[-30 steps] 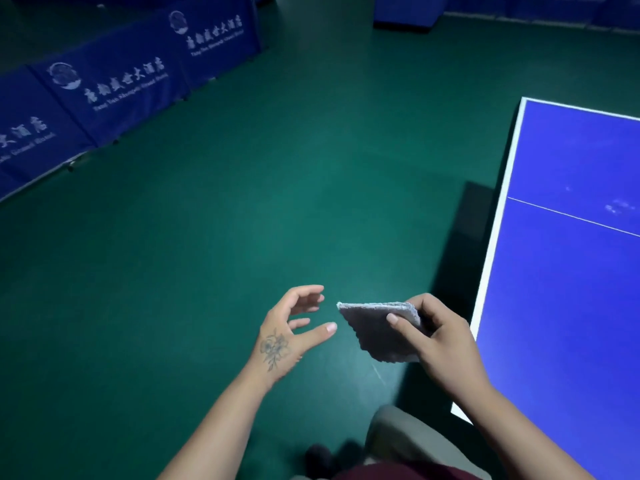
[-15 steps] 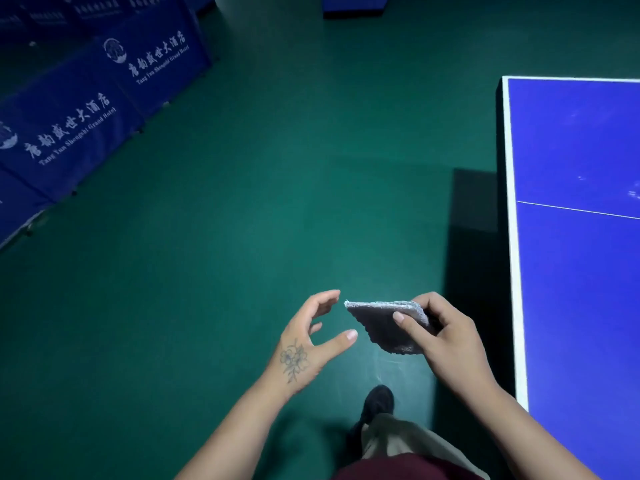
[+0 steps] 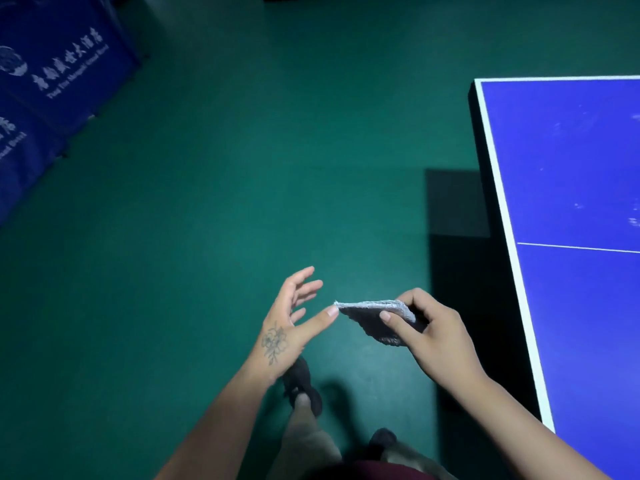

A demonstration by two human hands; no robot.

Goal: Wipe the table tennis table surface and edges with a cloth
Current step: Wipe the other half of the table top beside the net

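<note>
A folded grey cloth (image 3: 372,315) is held in front of me over the green floor, pinched between the thumb and fingers of my right hand (image 3: 434,332). My left hand (image 3: 289,325) is just left of it, fingers spread and relaxed, its thumb tip touching the cloth's left corner. The blue table tennis table (image 3: 571,188) with its white edge line fills the right side. Both hands are left of the table's side edge and do not touch it. A thin white centre line crosses the table top.
Blue printed barrier panels (image 3: 59,74) stand along the far left. The table's dark shadow (image 3: 457,237) lies on the green floor beside its edge. My legs and dark shoes (image 3: 304,386) show below the hands.
The view has shifted so the table's corner sits further right and the barriers further left. My left hand has spread its fingers and its thumb has come to the cloth's corner. A foot has stepped forward.
</note>
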